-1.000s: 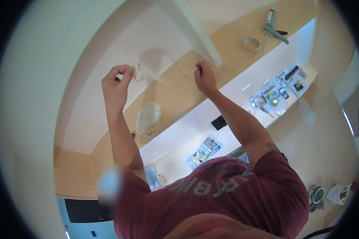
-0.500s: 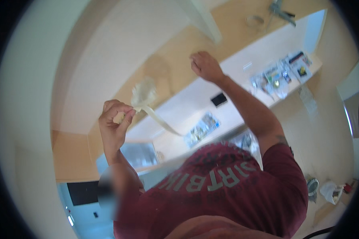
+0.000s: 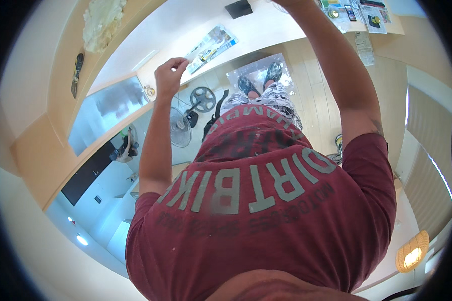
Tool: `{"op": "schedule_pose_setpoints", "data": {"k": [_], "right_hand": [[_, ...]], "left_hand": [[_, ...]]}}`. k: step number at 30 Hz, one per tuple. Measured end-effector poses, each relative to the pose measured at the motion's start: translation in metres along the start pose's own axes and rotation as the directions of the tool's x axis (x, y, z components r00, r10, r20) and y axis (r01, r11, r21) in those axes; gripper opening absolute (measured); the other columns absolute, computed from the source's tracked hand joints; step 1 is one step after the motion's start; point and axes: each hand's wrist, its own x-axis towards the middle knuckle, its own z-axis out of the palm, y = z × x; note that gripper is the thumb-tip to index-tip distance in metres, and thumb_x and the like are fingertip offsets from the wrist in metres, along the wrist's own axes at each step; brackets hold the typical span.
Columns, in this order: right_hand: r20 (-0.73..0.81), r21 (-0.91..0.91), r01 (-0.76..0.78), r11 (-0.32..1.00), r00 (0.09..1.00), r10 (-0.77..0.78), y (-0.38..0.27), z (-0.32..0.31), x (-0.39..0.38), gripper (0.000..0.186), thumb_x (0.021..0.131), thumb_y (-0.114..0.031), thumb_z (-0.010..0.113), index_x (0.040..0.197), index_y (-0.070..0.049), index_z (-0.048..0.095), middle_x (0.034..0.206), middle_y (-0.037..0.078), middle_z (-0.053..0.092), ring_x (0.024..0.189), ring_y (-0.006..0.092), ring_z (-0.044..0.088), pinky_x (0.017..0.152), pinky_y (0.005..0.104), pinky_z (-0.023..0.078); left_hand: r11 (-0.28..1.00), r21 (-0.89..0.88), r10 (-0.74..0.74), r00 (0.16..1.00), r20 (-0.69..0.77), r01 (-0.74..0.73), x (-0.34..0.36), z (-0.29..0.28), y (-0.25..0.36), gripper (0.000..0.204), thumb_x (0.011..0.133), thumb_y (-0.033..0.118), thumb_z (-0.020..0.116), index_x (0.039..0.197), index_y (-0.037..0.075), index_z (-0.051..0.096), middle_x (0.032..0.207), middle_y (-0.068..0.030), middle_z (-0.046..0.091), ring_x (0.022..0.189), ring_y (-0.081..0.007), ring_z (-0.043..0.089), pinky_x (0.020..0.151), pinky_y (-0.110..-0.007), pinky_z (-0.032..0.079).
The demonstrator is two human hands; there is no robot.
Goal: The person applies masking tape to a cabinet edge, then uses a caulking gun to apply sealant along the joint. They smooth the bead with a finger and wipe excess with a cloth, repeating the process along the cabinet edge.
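My left hand point(image 3: 171, 74) is raised over the near edge of a pale counter point(image 3: 171, 46), with thumb and fingertips pinched together. From the pinch a thin pale strip, like masking tape, seems to run over a newspaper sheet point(image 3: 213, 49) lying on the counter; it is faint here. My right hand point(image 3: 286, 2) reaches up to the top edge of the picture, where most of it is cut off, so its fingers are hidden. On the wooden ledge at upper left sits a crumpled cream-coloured heap point(image 3: 103, 25), apart from both hands.
A black-handled tool point(image 3: 77, 75) lies on the ledge. A dark flat object point(image 3: 238, 8) and a phone point(image 3: 350, 12) rest on the counter. Below stands a fan point(image 3: 181, 127). My sandalled feet are on a clear sheet point(image 3: 258, 65). A woven lamp point(image 3: 412, 252) is at lower right.
My view has swung, so ledge and counter sit higher and more floor shows. The right hand has gone up to the top edge. The strip from my left hand looks much fainter.
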Motion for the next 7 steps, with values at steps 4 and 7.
{"op": "schedule_pose_setpoints", "data": {"k": [4,7], "right_hand": [[-0.044,-0.094,-0.042,0.995,0.998,0.038,0.000,0.007,0.002,0.068,0.072,-0.023,0.091,0.134,-0.012,0.064,0.141,0.013,0.058,0.133,0.0362,0.050,0.111,0.0523,0.042],[-0.037,-0.176,-0.075,0.981,0.997,0.069,0.003,0.005,0.004,0.068,0.068,-0.020,0.092,0.130,-0.013,0.066,0.138,0.012,0.061,0.130,0.0347,0.055,0.109,0.0515,0.041]], "left_hand": [[0.987,0.035,-0.154,0.988,-0.002,0.154,0.039,0.043,-0.075,0.024,0.090,0.026,0.079,0.101,0.005,0.083,0.088,-0.0096,0.080,0.080,-0.0176,0.075,0.079,-0.033,0.058],[0.959,0.057,-0.278,0.960,-0.022,0.279,0.066,0.067,-0.134,0.025,0.088,0.028,0.079,0.100,0.007,0.083,0.088,-0.0098,0.080,0.082,-0.0199,0.076,0.081,-0.034,0.059]]}}
